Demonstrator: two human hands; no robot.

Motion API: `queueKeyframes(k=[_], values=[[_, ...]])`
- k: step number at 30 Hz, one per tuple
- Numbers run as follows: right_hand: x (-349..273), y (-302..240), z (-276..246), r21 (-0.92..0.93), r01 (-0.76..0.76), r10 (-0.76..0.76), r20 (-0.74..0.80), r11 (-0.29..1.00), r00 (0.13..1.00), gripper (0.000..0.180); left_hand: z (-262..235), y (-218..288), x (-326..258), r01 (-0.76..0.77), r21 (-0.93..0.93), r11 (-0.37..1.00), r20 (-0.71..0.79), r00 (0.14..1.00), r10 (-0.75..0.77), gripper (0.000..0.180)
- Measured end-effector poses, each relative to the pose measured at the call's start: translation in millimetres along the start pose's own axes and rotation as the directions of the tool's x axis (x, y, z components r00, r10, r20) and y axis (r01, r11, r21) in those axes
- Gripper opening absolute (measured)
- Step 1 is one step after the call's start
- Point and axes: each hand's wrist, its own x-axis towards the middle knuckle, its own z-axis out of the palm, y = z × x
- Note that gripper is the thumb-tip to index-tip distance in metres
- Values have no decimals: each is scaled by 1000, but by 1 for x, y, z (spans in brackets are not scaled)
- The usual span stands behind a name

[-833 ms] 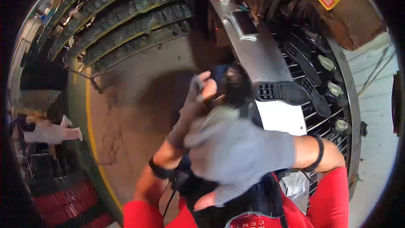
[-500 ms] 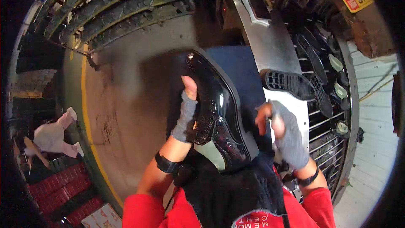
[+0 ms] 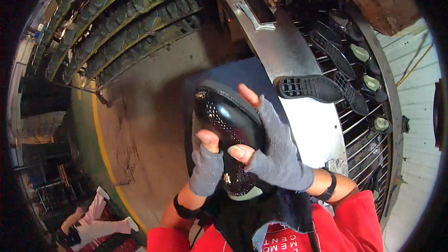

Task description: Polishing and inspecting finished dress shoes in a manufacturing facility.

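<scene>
Both hands rose from the lower edge, forearms bare between red sleeves and grey fingerless gloves, a black band at each wrist. The left hand (image 3: 206,161) cupped the shoe (image 3: 231,133) from its left side, thumb tip pressed on the upper, its grip closed on the shoe. The right hand (image 3: 273,151) wrapped over the shoe from the right (palm down, fingers (image 3: 248,95) reaching toward the far end), thumb lying across the upper near the left thumb, so that grip too was clamped on the shoe. The shoe was held in the air just in front of the chest, beside the desk (image 3: 289,56). Its upper was glossy black, rounded, with fine perforations; a pale insole showed at the near end. On the curved metal desk lay a black sole (image 3: 310,87), ribbed and flat, well apart from the hands. A dark phone (image 3: 261,10) lay farther along.
</scene>
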Motion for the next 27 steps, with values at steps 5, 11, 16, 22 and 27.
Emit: queueKeyframes(k=[5,11,16,22,27], values=[[-7,-12,-6,-21,12,-11,18,1000,1000,86,-1,17,-25,-46,190,981,74,997,33,103],[31,-32,-20,-31,-7,12,165,999,986,90,10,13,-30,-212,362,908,5,974,226,92],[-9,26,-9,353,-169,141,104,920,984,90,5,46,-24,-253,685,683,31,947,321,96],[-1,52,-26,819,-533,317,458,212,831,65,15,91,74,-429,332,840,494,838,232,109],[-9,62,-25,810,-585,366,532,43,764,56,37,62,93,-295,184,938,493,853,171,54]])
